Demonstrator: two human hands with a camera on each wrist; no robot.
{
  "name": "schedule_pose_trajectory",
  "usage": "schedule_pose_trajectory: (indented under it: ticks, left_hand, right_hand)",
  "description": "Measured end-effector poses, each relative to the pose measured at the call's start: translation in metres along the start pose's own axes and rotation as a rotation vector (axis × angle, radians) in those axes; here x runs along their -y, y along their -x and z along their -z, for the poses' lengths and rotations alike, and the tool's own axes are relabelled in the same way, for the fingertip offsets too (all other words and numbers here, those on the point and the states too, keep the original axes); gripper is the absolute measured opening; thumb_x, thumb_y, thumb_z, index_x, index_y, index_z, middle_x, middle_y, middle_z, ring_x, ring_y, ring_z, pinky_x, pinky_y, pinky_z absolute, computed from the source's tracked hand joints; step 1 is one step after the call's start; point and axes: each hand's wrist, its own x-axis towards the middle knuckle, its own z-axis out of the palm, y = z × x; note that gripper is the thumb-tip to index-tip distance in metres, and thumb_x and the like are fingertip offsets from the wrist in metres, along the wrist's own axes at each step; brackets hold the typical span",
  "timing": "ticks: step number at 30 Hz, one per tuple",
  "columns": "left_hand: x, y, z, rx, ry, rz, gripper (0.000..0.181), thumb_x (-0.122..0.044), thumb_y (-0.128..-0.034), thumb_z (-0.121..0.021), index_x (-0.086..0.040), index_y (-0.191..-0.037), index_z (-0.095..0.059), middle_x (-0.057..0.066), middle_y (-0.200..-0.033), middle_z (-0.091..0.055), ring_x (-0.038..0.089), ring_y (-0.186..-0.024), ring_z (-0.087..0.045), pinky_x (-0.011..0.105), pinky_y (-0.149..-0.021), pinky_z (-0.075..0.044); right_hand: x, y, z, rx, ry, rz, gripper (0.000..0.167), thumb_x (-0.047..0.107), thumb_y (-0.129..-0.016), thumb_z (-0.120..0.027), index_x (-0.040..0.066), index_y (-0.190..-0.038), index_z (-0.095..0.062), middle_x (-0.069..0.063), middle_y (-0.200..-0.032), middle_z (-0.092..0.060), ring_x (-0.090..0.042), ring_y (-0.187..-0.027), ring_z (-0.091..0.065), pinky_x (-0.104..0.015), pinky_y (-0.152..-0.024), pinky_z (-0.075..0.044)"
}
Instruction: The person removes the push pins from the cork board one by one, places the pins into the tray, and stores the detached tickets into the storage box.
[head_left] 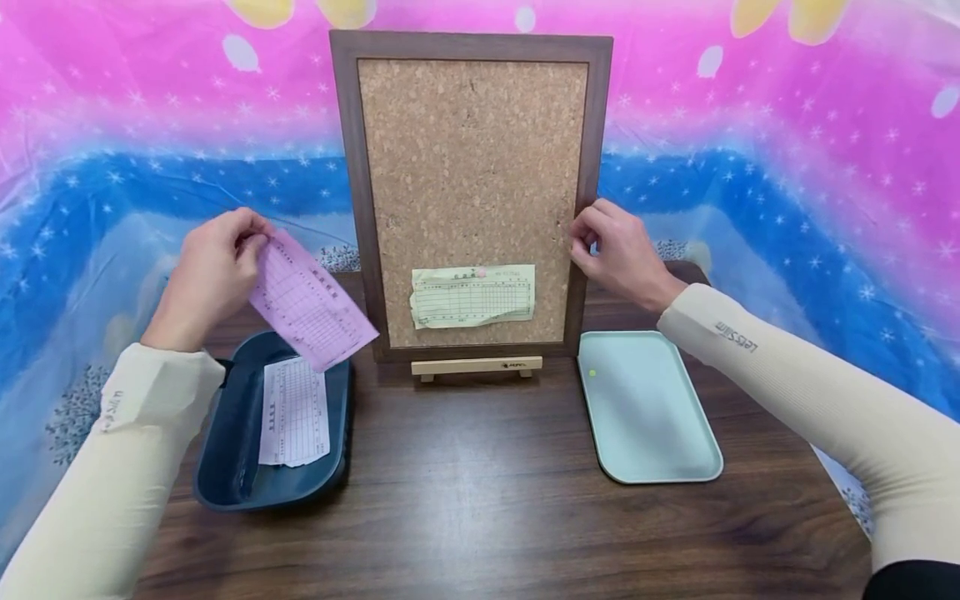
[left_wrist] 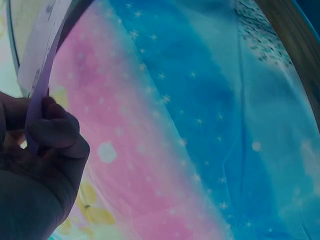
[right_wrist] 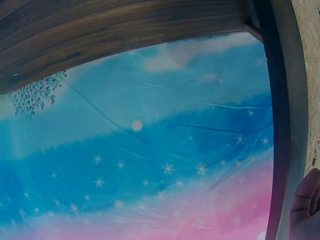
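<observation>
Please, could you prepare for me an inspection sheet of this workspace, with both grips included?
Surface: dark wood-grain tabletop.
Job's things: framed corkboard upright; pale green printed slip on its lower part, small pink spot at the slip's top edge; pale lilac slip inside the dark blue basin; light green tray with one small yellow-green dot.
Clutter: nothing seen.
Grips: left grip pinches a pink printed slip, partly above the basin; right grip at the corkboard's right frame, fingers curled; whether it holds anything, cannot tell.
Cables: nothing seen.
Surroundings: pink and blue backdrop with snowflake print.
</observation>
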Motion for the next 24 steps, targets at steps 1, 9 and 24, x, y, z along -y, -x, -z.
schedule_pose_trajectory:
  ticks: [1, 9, 24]
  left_hand:
    - [0.003, 0.0, 0.001, 0.019, -0.013, -0.01, 0.021, -0.004, -0.0974, -0.043, 0.004, -0.108, -0.06, 0.024, -0.106, -0.057, 0.034, -0.085, -0.052, 0.042, -0.066, -0.039]
    - [0.03, 0.013, -0.002, 0.165, -0.117, -0.113, 0.018, 0.0, -0.095, -0.046, -0.002, -0.102, -0.063, 0.022, -0.101, -0.06, 0.031, -0.075, -0.054, 0.042, -0.058, -0.04]
    - [0.059, 0.031, -0.022, 0.392, -0.172, -0.09, 0.02, 0.003, -0.0926, -0.051, -0.004, -0.102, -0.067, 0.018, -0.102, -0.063, 0.031, -0.086, -0.056, 0.044, -0.069, -0.044]
  right_hand:
    - [-0.001, 0.002, 0.001, 0.001, 0.001, -0.003, 0.006, 0.0, -0.082, -0.059, 0.006, -0.083, -0.061, -0.005, -0.083, -0.054, -0.016, -0.074, -0.05, -0.029, -0.066, -0.041]
    - [-0.013, 0.033, 0.004, -0.018, 0.001, -0.012, 0.005, 0.003, -0.081, -0.063, 0.007, -0.082, -0.061, -0.004, -0.08, -0.052, -0.015, -0.07, -0.047, -0.028, -0.062, -0.038]
    - [-0.03, 0.072, 0.006, 0.02, 0.042, -0.116, 0.008, 0.001, -0.081, -0.065, 0.007, -0.086, -0.061, -0.001, -0.082, -0.051, -0.013, -0.07, -0.046, -0.03, -0.062, -0.039]
